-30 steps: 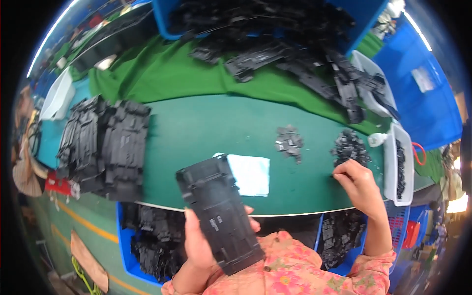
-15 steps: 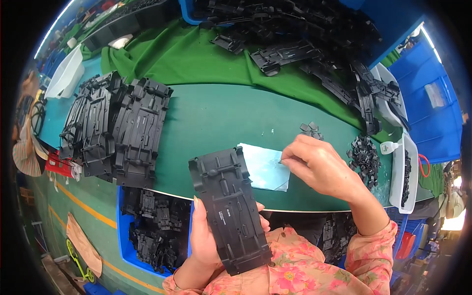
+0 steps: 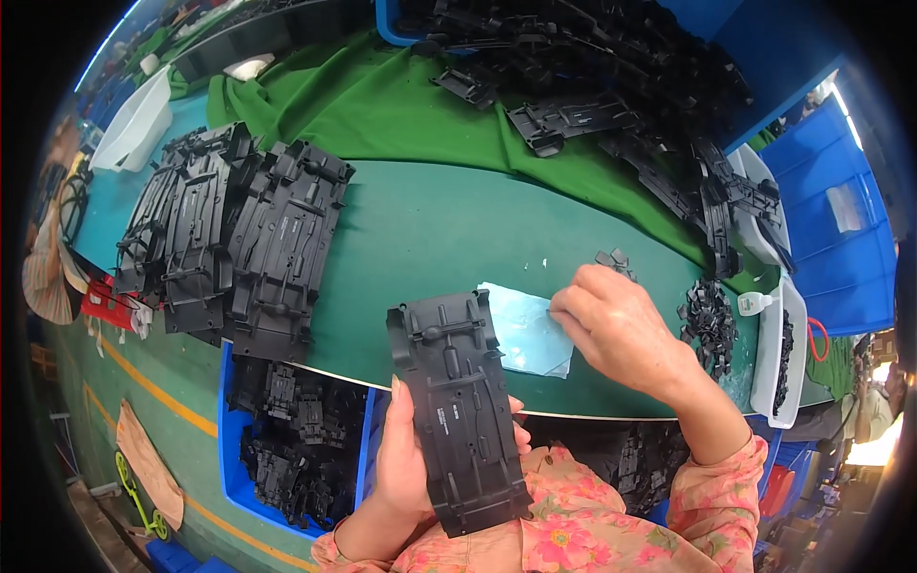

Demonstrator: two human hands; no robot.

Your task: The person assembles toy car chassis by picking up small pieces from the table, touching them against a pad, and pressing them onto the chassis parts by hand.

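Note:
My left hand (image 3: 403, 463) grips a long black plastic chassis tray (image 3: 458, 406) by its sides, tilted up in front of my body, its ribbed face toward me. Over the right edge of a pale blue sheet (image 3: 525, 334) on the green table, my right hand (image 3: 626, 329) has its thumb and fingers pinched together. Whatever may be between those fingertips is hidden. Just beyond that hand lies a small cluster of black pieces (image 3: 614, 260). A larger heap of small black pieces (image 3: 709, 329) sits farther right.
Several similar chassis trays (image 3: 287, 253) stand stacked at the left. More black parts (image 3: 573, 116) pile up on green cloth (image 3: 382, 105) at the back. On the right are a small white bottle (image 3: 755, 304) and a white bin (image 3: 795, 358). A blue crate (image 3: 229, 449) holds parts below the table edge.
The view has shifted slightly, so most things sit a little differently in the picture. Both hands keep nearly the same pose, the left still holding the chassis tray, the right still pinched near the sheet.

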